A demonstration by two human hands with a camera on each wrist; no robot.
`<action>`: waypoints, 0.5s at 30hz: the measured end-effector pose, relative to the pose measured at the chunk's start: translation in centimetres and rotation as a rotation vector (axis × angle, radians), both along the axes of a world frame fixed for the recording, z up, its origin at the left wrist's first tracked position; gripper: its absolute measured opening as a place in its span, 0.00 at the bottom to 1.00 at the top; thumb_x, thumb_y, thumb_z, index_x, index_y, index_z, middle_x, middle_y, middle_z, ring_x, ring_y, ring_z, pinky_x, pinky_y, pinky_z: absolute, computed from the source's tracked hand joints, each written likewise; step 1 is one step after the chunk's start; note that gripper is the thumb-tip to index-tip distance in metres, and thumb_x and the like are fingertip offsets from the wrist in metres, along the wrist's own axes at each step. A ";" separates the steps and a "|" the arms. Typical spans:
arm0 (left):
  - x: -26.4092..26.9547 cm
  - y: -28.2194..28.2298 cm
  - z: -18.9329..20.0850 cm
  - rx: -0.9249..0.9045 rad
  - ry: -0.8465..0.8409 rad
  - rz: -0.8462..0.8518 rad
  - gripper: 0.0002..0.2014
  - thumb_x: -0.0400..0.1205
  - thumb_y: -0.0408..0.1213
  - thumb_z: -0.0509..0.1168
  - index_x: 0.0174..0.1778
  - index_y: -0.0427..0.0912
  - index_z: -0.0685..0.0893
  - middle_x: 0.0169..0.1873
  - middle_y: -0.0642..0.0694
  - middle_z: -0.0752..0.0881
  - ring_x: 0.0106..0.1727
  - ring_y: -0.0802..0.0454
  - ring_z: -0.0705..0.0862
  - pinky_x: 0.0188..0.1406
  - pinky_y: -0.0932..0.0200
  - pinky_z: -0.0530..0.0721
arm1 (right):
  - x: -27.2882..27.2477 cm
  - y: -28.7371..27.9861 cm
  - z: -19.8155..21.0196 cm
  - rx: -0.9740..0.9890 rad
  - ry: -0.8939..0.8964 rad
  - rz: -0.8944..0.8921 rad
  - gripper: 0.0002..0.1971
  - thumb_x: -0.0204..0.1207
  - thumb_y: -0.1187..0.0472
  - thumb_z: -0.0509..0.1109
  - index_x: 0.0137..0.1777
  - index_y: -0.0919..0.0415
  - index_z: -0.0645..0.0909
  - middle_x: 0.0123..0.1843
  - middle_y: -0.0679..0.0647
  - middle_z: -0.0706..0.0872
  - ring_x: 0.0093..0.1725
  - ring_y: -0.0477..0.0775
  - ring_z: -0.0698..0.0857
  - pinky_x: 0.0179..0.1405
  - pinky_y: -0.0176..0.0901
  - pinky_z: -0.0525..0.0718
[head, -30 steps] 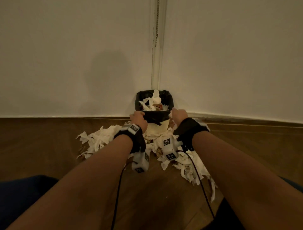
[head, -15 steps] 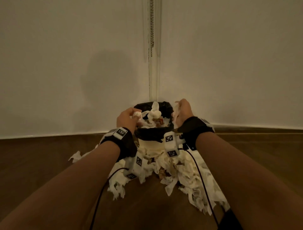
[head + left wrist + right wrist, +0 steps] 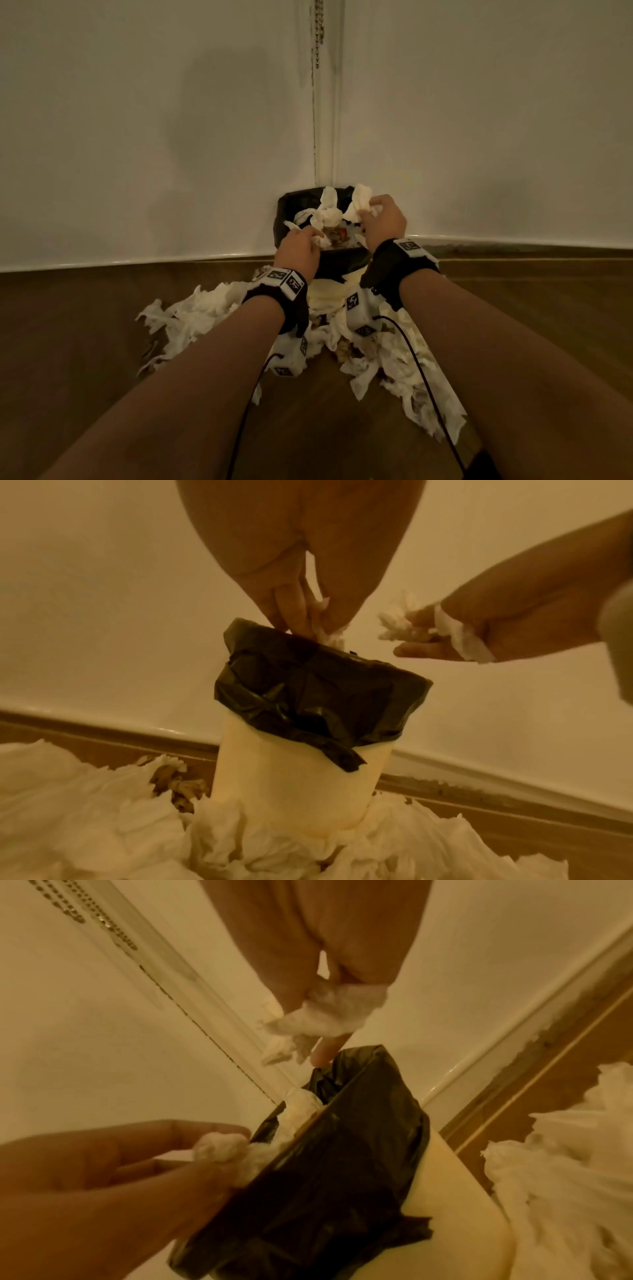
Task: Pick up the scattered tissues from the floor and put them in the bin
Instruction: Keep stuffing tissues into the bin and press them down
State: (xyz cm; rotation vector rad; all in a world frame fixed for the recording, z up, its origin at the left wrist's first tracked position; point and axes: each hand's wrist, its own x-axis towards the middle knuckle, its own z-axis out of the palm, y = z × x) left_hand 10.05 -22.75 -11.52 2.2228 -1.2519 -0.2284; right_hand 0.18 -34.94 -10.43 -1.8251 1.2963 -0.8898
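Note:
A small cream bin (image 3: pixel 301 785) lined with a black bag (image 3: pixel 284 209) stands in the corner, heaped with white tissues (image 3: pixel 325 212). My left hand (image 3: pixel 301 243) is at the bin's near left rim, pinching a wad of tissue (image 3: pixel 222 1148) just over the opening. My right hand (image 3: pixel 380 219) hovers above the right rim and grips a crumpled tissue (image 3: pixel 359 200), seen also in the right wrist view as a tissue clump (image 3: pixel 325 1015). Several torn tissues (image 3: pixel 198 315) lie scattered on the floor around the bin's base.
White walls meet in a corner behind the bin, with a bead chain (image 3: pixel 318 31) hanging down it. The wooden floor (image 3: pixel 68 342) spreads left and right. More tissue litter (image 3: pixel 418 387) trails toward me on the right.
Both hands have risen from the bin's base to its rim, each carrying tissue. The right hand has moved up over the opening and the left has come in over the near rim.

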 end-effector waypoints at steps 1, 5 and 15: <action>-0.1 -0.1 -0.1 0.030 -0.018 -0.021 0.14 0.85 0.35 0.55 0.65 0.42 0.78 0.60 0.38 0.80 0.60 0.41 0.79 0.59 0.48 0.79 | 0.0 0.0 -0.1 0.021 -0.029 -0.031 0.11 0.79 0.59 0.65 0.59 0.59 0.76 0.55 0.59 0.84 0.50 0.57 0.81 0.47 0.45 0.76; -0.2 -0.5 -0.6 0.159 -0.056 -0.088 0.20 0.87 0.40 0.50 0.74 0.41 0.71 0.69 0.38 0.71 0.66 0.40 0.76 0.65 0.49 0.76 | 0.5 -0.3 -0.3 0.096 -0.046 -0.074 0.09 0.81 0.63 0.59 0.59 0.58 0.71 0.57 0.62 0.81 0.47 0.59 0.79 0.43 0.44 0.73; 0.1 -0.9 -1.7 0.441 -0.389 -0.168 0.22 0.88 0.49 0.45 0.72 0.40 0.70 0.66 0.39 0.78 0.66 0.41 0.76 0.64 0.49 0.72 | 2.6 -0.4 0.4 0.284 -0.027 0.049 0.19 0.81 0.63 0.59 0.71 0.61 0.75 0.72 0.63 0.75 0.71 0.63 0.74 0.71 0.47 0.73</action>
